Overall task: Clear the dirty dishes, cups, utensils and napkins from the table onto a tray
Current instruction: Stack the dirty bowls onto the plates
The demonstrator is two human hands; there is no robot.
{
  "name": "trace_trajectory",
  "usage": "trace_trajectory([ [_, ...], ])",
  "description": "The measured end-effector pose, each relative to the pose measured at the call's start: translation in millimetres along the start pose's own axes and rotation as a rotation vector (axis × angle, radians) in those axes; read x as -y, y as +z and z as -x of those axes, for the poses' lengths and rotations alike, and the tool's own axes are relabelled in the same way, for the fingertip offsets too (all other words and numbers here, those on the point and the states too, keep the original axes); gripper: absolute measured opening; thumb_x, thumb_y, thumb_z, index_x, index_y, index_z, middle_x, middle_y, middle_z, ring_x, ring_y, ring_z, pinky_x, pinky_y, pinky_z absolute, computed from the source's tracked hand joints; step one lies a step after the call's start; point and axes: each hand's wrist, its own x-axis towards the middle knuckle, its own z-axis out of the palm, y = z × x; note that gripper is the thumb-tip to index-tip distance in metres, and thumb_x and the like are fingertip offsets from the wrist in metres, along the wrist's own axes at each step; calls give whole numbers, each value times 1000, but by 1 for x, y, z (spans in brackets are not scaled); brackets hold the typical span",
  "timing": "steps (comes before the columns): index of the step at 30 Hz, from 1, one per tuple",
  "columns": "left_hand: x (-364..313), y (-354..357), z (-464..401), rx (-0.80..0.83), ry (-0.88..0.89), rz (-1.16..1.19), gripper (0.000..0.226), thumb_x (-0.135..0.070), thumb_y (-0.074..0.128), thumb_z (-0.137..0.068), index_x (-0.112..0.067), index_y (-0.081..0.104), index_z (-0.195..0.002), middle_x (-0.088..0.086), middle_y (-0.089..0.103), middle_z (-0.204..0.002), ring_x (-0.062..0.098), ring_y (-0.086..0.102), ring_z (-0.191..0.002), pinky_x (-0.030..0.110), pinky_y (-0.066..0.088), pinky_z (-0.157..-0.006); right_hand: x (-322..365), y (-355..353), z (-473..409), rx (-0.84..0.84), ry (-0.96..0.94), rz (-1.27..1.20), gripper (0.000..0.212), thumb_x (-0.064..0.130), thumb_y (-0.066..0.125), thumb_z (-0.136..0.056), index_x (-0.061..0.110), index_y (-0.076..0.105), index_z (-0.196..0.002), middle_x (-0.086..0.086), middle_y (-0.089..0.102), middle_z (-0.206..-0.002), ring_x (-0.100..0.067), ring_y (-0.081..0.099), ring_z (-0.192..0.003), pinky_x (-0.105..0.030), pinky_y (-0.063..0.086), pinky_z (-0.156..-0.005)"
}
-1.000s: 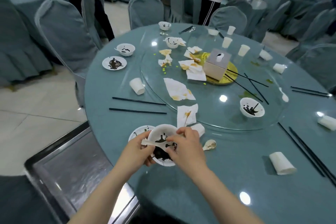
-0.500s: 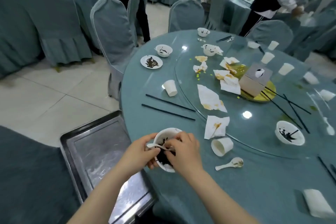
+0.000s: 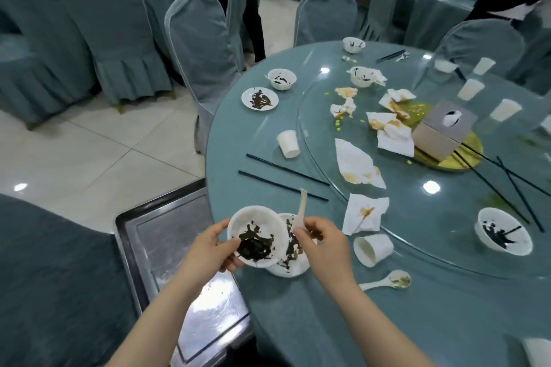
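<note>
My left hand (image 3: 213, 247) grips a white dish (image 3: 256, 235) smeared with dark sauce, tilted toward me over the table edge. Behind it a second stained white bowl (image 3: 293, 256) rests on the table. My right hand (image 3: 320, 240) pinches a white spoon (image 3: 301, 208) whose handle points up. A steel tray (image 3: 140, 235) sits low at the left, beside the table. On the round teal table (image 3: 387, 307) lie a tipped cup (image 3: 372, 249), a dirty spoon (image 3: 387, 281), stained napkins (image 3: 359, 165), black chopsticks (image 3: 283, 185), another bowl (image 3: 504, 235).
A glass turntable (image 3: 432, 217) carries a tissue box (image 3: 444, 134), crumpled napkins and cups. A small plate (image 3: 260, 98) and bowl (image 3: 281, 78) stand at the far left rim. Covered chairs (image 3: 199, 42) ring the table. People stand at other tables behind.
The view has swung left. My left hand has lifted the sauce-smeared dish out and tilted it, and my right hand has raised the spoon upright from the bowl.
</note>
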Motion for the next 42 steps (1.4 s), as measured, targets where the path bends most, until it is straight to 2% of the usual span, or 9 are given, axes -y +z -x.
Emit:
trace_trajectory([
  [7,1,10,-26,-41,-25,30,38,-9,57,-93,-30,50,-124,14,69,-61,14,58,-44,22,47,-45,-66,-59,16,-70,151,179,12,18,71,-84,28,75,-78,20,60,-68,-3,56,-77,-9,37,-69],
  [12,-3,27,-39,-13,-50,52,36,-8,57,-93,-28,51,-122,17,67,-61,15,57,-41,21,46,-43,-123,-100,37,-106,301,325,14,6,68,-85,14,76,-93,3,63,-84,-22,60,-85,-25,37,-71],
  [16,-2,34,-46,20,-61,-2,34,-10,56,-93,-29,52,-122,18,68,-62,16,56,-43,25,46,-49,-152,-113,44,-172,336,420,18,0,64,-86,7,75,-98,-10,64,-104,-24,60,-96,-23,38,-84],
  [20,-1,39,-51,35,-85,-31,32,-11,57,-93,-31,53,-118,20,68,-64,17,55,-43,25,46,-48,-171,-113,40,-171,438,430,22,4,59,-90,4,70,-109,-9,59,-118,-22,53,-106,-21,34,-89],
  [23,-4,40,-52,40,-87,-43,30,-12,58,-92,-34,56,-111,21,69,-66,17,56,-45,25,46,-49,-176,-110,38,-161,429,496,20,-2,63,-85,0,72,-103,-14,63,-111,-32,55,-104,-33,41,-94],
  [27,-11,42,-50,35,-65,-42,28,-13,57,-92,-38,56,-105,18,69,-65,16,56,-45,28,45,-54,-178,-106,44,-196,338,551,20,-12,72,-72,-2,76,-89,-19,69,-93,-42,60,-87,-45,50,-80],
  [31,-15,44,-50,21,-43,-26,30,-11,55,-94,-37,55,-109,18,68,-63,16,55,-44,30,44,-56,-171,-108,41,-237,273,510,22,-11,72,-72,2,76,-90,-15,69,-92,-39,60,-86,-42,50,-79],
  [37,-18,43,-48,7,-27,16,32,-10,55,-94,-36,55,-113,17,67,-62,15,55,-43,25,46,-49,-149,-107,23,-209,236,391,23,-2,64,-82,12,73,-98,-1,67,-96,-22,55,-92,-23,34,-78],
  [42,-16,31,-43,-34,-14,62,31,-12,56,-93,-34,58,-115,19,67,-63,16,54,-45,32,42,-57,-130,-99,5,-193,166,359,25,-2,65,-79,16,72,-95,4,63,-98,-22,53,-94,-26,37,-77],
])
